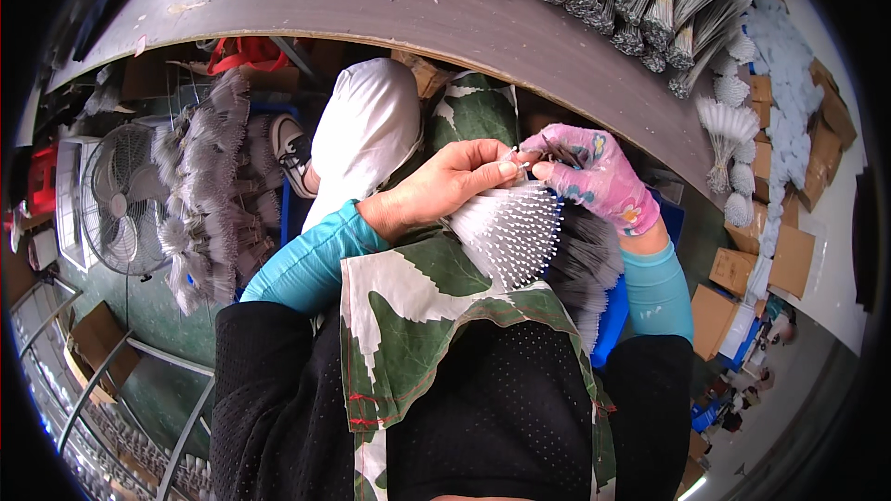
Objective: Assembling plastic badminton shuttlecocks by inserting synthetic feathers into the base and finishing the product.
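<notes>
My left hand (444, 187), bare, grips the top of a fanned bundle of thin white-tipped wire stems (510, 230) held over my lap. My right hand (594, 176), in a pink flowered glove, pinches a single thin stem right at the bundle's top, its fingertips touching those of the left hand. A darker grey bunch of the same stems (587, 269) lies under the right wrist. A leaf-print apron (418, 315) covers my lap below both hands.
A curved grey table (390, 0) spans the top, with several tied grey stem bundles (640, 0) and white fans (733, 130) at its right end. A floor fan (121, 199) and hanging grey bunches (209, 186) stand left. Cardboard boxes (742, 269) sit right.
</notes>
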`<state>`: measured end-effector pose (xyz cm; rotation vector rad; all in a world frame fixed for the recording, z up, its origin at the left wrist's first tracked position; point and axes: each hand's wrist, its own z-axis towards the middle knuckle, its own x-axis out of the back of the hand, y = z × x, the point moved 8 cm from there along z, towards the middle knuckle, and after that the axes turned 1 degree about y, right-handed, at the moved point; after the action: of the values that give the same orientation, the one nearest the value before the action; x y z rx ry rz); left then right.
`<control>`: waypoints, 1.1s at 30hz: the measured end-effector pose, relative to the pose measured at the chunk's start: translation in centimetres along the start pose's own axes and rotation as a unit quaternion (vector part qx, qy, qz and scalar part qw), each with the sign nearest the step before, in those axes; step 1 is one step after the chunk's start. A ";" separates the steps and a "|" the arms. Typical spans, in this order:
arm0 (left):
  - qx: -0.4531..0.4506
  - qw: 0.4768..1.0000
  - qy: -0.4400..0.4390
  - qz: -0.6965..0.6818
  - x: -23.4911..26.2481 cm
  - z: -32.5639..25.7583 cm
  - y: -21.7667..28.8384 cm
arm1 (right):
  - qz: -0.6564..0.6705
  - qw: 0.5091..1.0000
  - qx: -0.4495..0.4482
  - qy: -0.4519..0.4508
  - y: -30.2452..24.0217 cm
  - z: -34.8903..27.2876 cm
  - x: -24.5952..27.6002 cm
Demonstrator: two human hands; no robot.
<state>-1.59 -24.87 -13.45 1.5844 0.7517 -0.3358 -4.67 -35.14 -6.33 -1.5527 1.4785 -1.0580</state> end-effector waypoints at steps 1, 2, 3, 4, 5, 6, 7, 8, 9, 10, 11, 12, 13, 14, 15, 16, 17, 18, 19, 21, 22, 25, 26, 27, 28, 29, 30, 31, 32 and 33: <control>-0.005 1.000 -0.009 -0.005 -0.1 0.0 0.1 | -0.006 1.000 0.013 0.000 0.1 0.1 0.0; -0.010 1.000 -0.018 -0.009 -0.2 0.0 0.2 | -0.005 1.000 0.014 0.000 0.1 0.1 0.0; -0.010 1.000 -0.018 -0.009 -0.1 0.1 0.2 | -0.034 0.999 0.019 0.001 -0.1 0.2 0.0; -0.005 1.000 -0.023 -0.011 -0.1 0.0 0.1 | -0.064 0.998 0.023 0.002 -0.3 0.3 -0.1; -0.001 1.000 -0.027 -0.013 -0.1 0.1 0.0 | -0.063 0.998 0.024 0.002 -0.4 0.3 -0.1; 0.000 1.000 -0.028 -0.013 -0.1 0.1 0.0 | -0.084 0.996 0.037 0.003 -0.7 0.3 -0.2; 0.000 0.999 -0.031 -0.014 -0.2 0.2 0.1 | -0.105 0.993 0.050 0.004 -1.1 0.3 -0.2; -0.001 0.999 -0.034 -0.015 -0.2 0.2 0.2 | -0.104 0.993 0.050 0.005 -1.2 0.4 -0.2; 0.000 0.999 -0.033 -0.015 -0.1 0.3 0.1 | -0.129 0.990 0.054 0.004 -1.3 0.5 -0.2; -0.004 0.999 -0.036 -0.007 -0.1 0.3 0.1 | -0.155 0.986 0.058 0.003 -1.5 0.5 -0.3; -0.007 0.999 -0.040 0.001 -0.1 0.2 0.1 | -0.154 0.986 0.058 0.002 -1.8 0.4 -0.4; -0.007 0.999 -0.040 0.001 -0.2 0.2 0.2 | -0.194 0.979 0.057 0.002 -2.0 0.4 -0.5; -0.004 0.999 -0.036 0.001 -0.3 0.2 0.3 | -0.234 0.971 0.055 0.002 -2.1 0.3 -0.6; -0.002 1.000 -0.031 0.002 -0.3 0.2 0.3 | -0.234 0.971 0.055 0.002 -1.9 0.4 -0.6; -0.003 1.000 -0.026 0.002 -0.2 0.0 0.2 | -0.293 0.952 0.068 0.054 -1.8 0.8 0.1; -0.006 1.000 -0.029 -0.002 -0.4 -0.1 0.3 | -0.352 0.926 0.079 0.112 -1.6 0.8 0.9; -0.009 0.999 -0.032 -0.005 -0.6 -0.2 0.3 | -0.275 0.942 0.034 0.191 0.7 0.9 3.3; -0.011 0.999 -0.030 -0.007 -0.5 -0.1 0.2 | -0.154 0.967 -0.038 0.200 1.1 0.4 3.8; -0.026 0.999 -0.026 -0.004 -0.3 0.0 0.2 | -0.092 0.978 -0.031 0.187 0.9 -0.2 3.6; -0.049 0.998 -0.026 -0.005 0.1 0.4 0.7 | -0.030 0.985 -0.024 0.171 0.3 -1.0 2.8; -0.049 0.999 -0.024 -0.005 0.1 0.2 0.5 | -0.071 0.987 0.046 0.136 -1.5 -1.2 1.5; -0.035 0.999 -0.014 -0.028 0.2 0.1 -0.2 | -0.205 0.962 0.177 0.044 -4.8 -1.7 -1.2; -0.048 0.998 -0.007 -0.027 0.3 0.1 -0.1 | -0.213 0.959 0.184 0.028 -5.1 -1.8 -2.0; -0.061 0.998 -0.002 -0.025 0.3 0.2 0.1 | -0.206 0.960 0.188 0.034 -4.8 -1.9 -2.2; -0.060 0.998 -0.004 -0.025 0.1 0.3 0.1 | -0.206 0.960 0.187 0.035 -4.6 -1.8 -2.3; -0.082 0.996 0.005 -0.041 0.2 0.4 0.4 | -0.233 0.954 0.189 0.028 -4.5 -1.8 -2.6; -0.105 0.993 0.016 -0.056 0.4 0.3 0.7 | -0.260 0.946 0.191 0.018 -4.4 -1.6 -3.0; -0.106 0.993 0.017 -0.056 0.4 0.2 0.7 | -0.268 0.942 0.201 0.025 -4.6 -1.5 -3.1; -0.103 0.994 0.045 -0.010 0.7 0.1 0.5 | -0.269 0.941 0.202 0.024 -4.6 -1.4 -3.2; -0.100 0.992 0.072 0.036 1.1 -0.1 0.5 | -0.250 0.952 0.171 0.036 -4.3 -1.2 -2.9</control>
<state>-0.47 -24.48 -13.70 1.4529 0.8106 -0.0898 -4.09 -31.89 -2.15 -1.6805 0.8891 -1.5814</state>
